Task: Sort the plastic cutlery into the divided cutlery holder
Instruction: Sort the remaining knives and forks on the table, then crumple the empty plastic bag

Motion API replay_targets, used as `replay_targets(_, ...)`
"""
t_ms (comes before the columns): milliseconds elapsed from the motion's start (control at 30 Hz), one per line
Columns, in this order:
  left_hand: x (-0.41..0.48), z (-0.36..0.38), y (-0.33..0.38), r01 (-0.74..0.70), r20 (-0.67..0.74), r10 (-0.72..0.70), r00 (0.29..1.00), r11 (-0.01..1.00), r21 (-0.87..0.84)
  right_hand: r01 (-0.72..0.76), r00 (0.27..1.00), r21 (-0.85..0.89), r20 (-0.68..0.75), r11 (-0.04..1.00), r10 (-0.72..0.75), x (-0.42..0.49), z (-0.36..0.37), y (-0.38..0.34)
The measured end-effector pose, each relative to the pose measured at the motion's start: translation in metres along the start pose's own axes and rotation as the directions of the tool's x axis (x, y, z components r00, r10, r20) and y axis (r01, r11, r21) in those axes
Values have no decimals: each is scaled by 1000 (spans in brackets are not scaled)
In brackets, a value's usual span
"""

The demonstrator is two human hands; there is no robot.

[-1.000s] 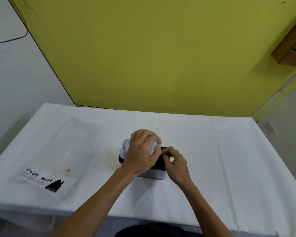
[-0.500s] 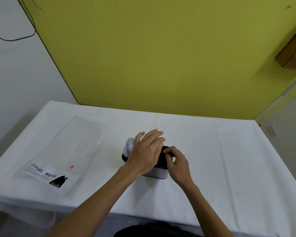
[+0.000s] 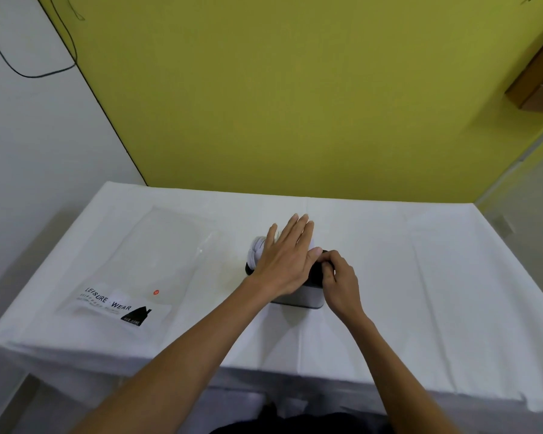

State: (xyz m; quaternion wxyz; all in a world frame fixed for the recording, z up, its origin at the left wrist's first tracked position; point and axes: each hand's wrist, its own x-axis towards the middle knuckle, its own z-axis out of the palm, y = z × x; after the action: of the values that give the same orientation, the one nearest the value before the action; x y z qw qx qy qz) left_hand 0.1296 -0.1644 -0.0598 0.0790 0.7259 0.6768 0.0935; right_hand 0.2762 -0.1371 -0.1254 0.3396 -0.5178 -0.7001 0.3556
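The cutlery holder point(image 3: 306, 297), grey-walled with a black rim, stands in the middle of the white table. White plastic cutlery point(image 3: 257, 249) sticks up out of its left end. My left hand point(image 3: 287, 260) lies flat over the tops of the cutlery, fingers stretched out and together, and hides most of the holder's openings. My right hand point(image 3: 339, 281) pinches the holder's black rim at its right end, fingers curled. Which compartments hold which pieces is hidden.
A clear plastic bag point(image 3: 145, 270) printed "LEISURE WEAR" lies flat on the left of the table point(image 3: 452, 277). A yellow wall rises behind the table. A wooden shelf point(image 3: 536, 83) juts out at upper right. The table's front edge is near my body.
My left hand has gone from a fist closed around the cutlery tops to a flat open palm over them. The right hand has stayed on the holder's rim.
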Motion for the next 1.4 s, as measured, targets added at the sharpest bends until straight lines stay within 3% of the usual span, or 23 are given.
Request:
replay_targets(100,-3,-3,0,24,9,-23,1000,998,-64,-35,999,-22,35,999,35,-1,-3,-2)
replay_targets(267,-5,-18,-11,116,-63,-135,989,962,-246,-218,957,4,199,976,213,11,-26,-17)
replay_targets(367,-9,-30,-30,167,-124,-219,968,928,-334,-231,962,27,158,973,224,20,-34,-32)
replay_targets(633,-37,-48,-75,279,-171,-383,908,856,-436,28,998,-4,49,1000,-28,43,-28,-101)
replay_targets(800,-52,-53,-104,320,-163,-452,877,802,-504,212,971,-28,122,977,-207,38,13,-150)
replay_targets(1000,-97,-48,-183,450,-59,-550,833,737,-503,241,933,-31,283,970,-223,17,93,-186)
replay_targets(1100,-122,-48,-230,534,4,-617,787,678,-504,143,899,-61,425,988,-104,11,139,-184)
replay_targets(1200,-148,-48,-280,615,59,-686,726,608,-502,-3,885,-64,464,998,33,-6,185,-174)
replay_targets(1300,-156,-46,-310,663,70,-735,674,560,-496,-229,835,-28,507,973,211,-21,218,-156)
replay_targets(1400,-163,-36,-337,715,127,-768,628,504,-485,-469,763,47,525,882,378,-25,248,-145)
